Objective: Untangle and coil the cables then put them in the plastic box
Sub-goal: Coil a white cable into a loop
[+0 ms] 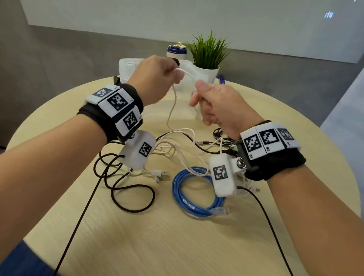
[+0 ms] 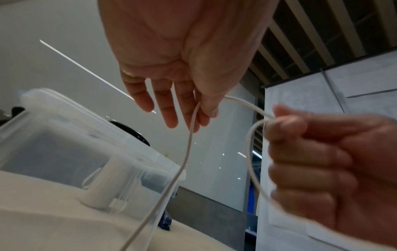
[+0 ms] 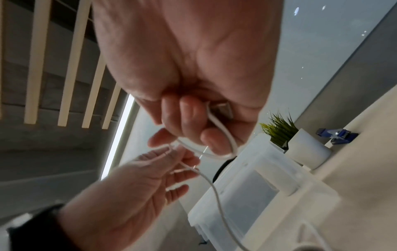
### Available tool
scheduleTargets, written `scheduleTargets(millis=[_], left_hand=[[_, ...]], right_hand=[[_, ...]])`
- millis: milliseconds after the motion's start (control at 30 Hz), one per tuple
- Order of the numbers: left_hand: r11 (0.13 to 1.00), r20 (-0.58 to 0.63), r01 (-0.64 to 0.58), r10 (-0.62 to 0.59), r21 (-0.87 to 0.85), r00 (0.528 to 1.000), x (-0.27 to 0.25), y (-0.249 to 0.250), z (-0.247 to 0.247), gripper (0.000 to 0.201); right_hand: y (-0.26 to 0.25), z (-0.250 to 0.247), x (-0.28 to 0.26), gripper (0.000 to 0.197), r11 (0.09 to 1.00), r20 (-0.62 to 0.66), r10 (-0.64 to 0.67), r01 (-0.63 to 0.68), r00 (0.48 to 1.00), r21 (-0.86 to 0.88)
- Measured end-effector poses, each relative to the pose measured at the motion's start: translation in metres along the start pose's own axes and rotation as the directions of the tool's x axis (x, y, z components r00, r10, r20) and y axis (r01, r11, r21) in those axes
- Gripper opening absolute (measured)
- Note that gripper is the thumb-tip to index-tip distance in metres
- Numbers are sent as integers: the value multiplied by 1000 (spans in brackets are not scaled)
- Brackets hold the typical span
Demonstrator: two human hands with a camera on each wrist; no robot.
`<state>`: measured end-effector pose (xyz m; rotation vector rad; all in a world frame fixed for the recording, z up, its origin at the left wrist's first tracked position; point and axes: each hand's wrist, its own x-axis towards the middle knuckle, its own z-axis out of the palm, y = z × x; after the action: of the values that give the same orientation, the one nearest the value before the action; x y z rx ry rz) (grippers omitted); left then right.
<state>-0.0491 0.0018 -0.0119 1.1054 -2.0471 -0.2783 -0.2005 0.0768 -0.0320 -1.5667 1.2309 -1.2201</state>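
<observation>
Plastic box [image 1: 128, 66] behind cables [image 1: 193, 186], seemingly before the plant [image 1: 208, 50].

— Where's the white cable [image 1: 172, 103]?
— Lifted above the round table, one strand trailing down into the loose tangle; its upper end looks looped.
— The others?
— The blue cable [image 1: 193, 192] lies coiled; a black cable [image 1: 123, 185] sprawls in loops. The clear plastic box [image 2: 64, 146] stands behind.

The box [image 1: 128, 66] sits mostly behind both hands in the head view, so its contents cannot be told. The right wristband covers part of the cable tangle [image 1: 223, 136]. The black cable [image 1: 74, 228] runs off the bottom edge. In the right wrist view the left hand [image 3: 137, 183] is blurred.
</observation>
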Motion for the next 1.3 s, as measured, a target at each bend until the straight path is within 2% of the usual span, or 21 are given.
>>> scheduleTargets(millis=[167,333,400,500,533,600,667,700,767,900,1000,1100,1233,1300], left_hand=[[1000,191,9,-13,24,982,-13,4,22,23],[967,442,-132,23,216,897,-32,12,45,19],[949,500,-183,33,255,866,-36,13,46,19],[941,541,-231,63,249,839,-35,11,40,18],[941,540,-239,75,240,838,-34,11,35,17],[950,500,-241,114,197,859,-31,15,26,16],[977,404,-187,133,98,905,-27,21,20,14],[990,350,-140,120,33,929,-25,25,18,13],[992,248,-68,93,-109,964,-21,32,14,13],[942,67,-51,78,-332,995,-13,38,10,16],[931,8,-54,61,-360,998,-10,34,9,9],[920,90,11,26,-391,996,-14,29,16,11],[918,236,123,-33,-377,971,-28,28,27,10],[951,305,124,-33,-282,952,-34,26,33,12]], right_hand=[[-17,-10,4,37,932,-114,-67,103,991,346],[-31,-17,8,33,789,-204,-30,149,979,595],[-30,-20,10,32,779,-279,-13,185,960,599],[-22,-27,16,27,851,-390,31,180,920,494],[-17,-29,18,26,904,-432,35,156,901,398],[-9,-30,20,27,994,-485,-22,71,874,82],[-3,-30,17,27,975,-428,-79,-18,900,-220],[-1,-29,15,26,947,-372,-82,-45,924,-318],[-2,-26,11,26,921,-260,-59,-48,964,-387],[-14,-22,5,34,980,-175,5,-39,984,-193],[-23,-22,0,44,988,-100,22,-37,995,-148],[-26,-21,-1,40,994,-66,-29,22,997,-106],[-32,-21,1,39,984,-124,-18,40,992,175],[-35,-22,2,38,956,-182,-10,62,983,285]])
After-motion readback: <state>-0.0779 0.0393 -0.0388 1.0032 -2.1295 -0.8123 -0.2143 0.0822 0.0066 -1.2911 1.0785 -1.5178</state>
